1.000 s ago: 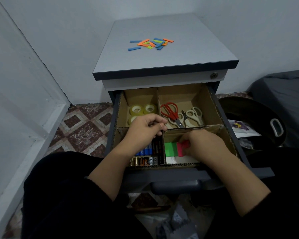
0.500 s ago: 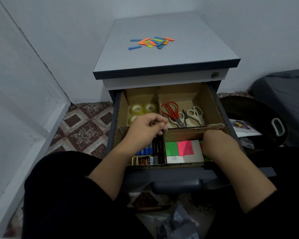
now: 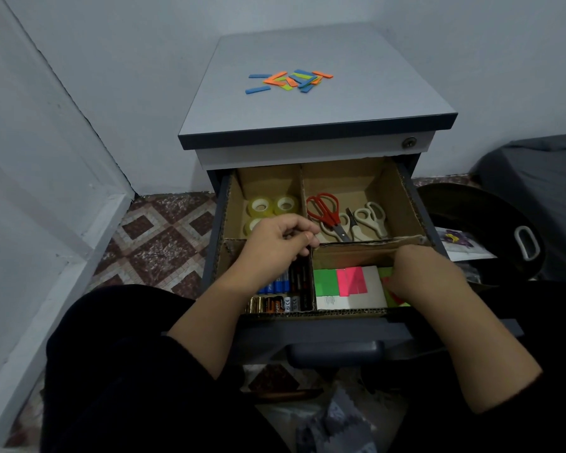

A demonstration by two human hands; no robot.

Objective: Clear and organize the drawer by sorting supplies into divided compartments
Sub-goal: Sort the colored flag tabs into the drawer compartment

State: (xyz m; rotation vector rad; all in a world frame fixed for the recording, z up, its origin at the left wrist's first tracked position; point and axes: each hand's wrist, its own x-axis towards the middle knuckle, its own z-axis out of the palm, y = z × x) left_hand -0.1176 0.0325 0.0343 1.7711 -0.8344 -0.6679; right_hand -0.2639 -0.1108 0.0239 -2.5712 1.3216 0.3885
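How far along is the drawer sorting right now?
Mostly done: clear tape rolls fill the back-left cardboard compartment, red and white scissors the back-right, batteries and pens the front-left. In hand: the right hand works among green and pink sticky notes front-right; the left hand rests at the divider. Left: coloured strips on the cabinet top.

The open drawer [image 3: 406, 178] has four compartments. Tape rolls [image 3: 272, 206] lie in the back left one, scissors [image 3: 343, 217] in the back right, batteries [image 3: 275, 304] at the front edge of the front left, sticky notes [image 3: 347, 284] in the front right. Paper strips [image 3: 290, 81] lie on the cabinet top [image 3: 373, 103] behind.
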